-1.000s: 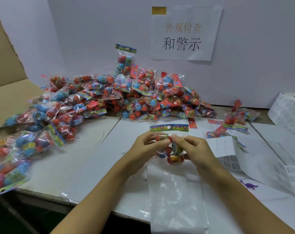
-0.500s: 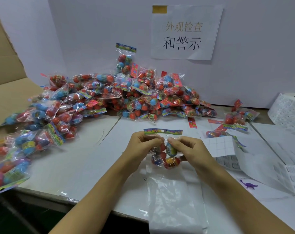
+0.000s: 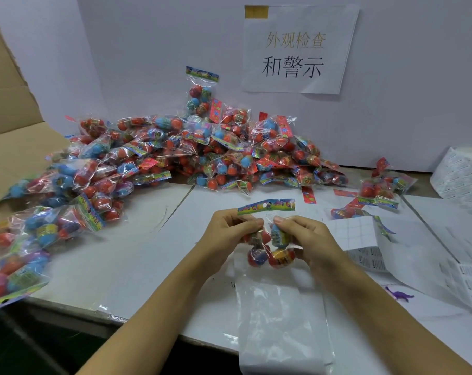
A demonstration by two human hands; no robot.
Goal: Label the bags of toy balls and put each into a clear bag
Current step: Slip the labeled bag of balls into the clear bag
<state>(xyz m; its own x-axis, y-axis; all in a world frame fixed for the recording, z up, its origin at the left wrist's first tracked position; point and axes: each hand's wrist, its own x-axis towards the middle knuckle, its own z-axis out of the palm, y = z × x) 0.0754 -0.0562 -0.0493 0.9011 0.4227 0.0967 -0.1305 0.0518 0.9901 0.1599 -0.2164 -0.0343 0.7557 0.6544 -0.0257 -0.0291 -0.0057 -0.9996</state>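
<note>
I hold one bag of toy balls (image 3: 267, 247) upright over the white table, its colourful header card at the top. My left hand (image 3: 228, 234) pinches its left side and my right hand (image 3: 308, 239) pinches its right side, thumbs almost meeting below the card. Red, blue and yellow balls hang below my fingers. An empty clear bag (image 3: 281, 328) lies flat on the table directly under the held bag, reaching over the front edge. A sheet of white labels (image 3: 356, 234) lies just right of my right hand.
A big heap of ball bags (image 3: 191, 155) fills the back and left of the table (image 3: 126, 255). A few more bags (image 3: 378, 192) lie at the right. A label roll (image 3: 462, 174) stands far right. A cardboard box flap (image 3: 10, 147) is at left. A small purple dinosaur (image 3: 398, 295) lies near my right forearm.
Both hands have dipped a little toward the clear bag with the ball bag and come back up slightly. The header card tilted. The grip is the same.
</note>
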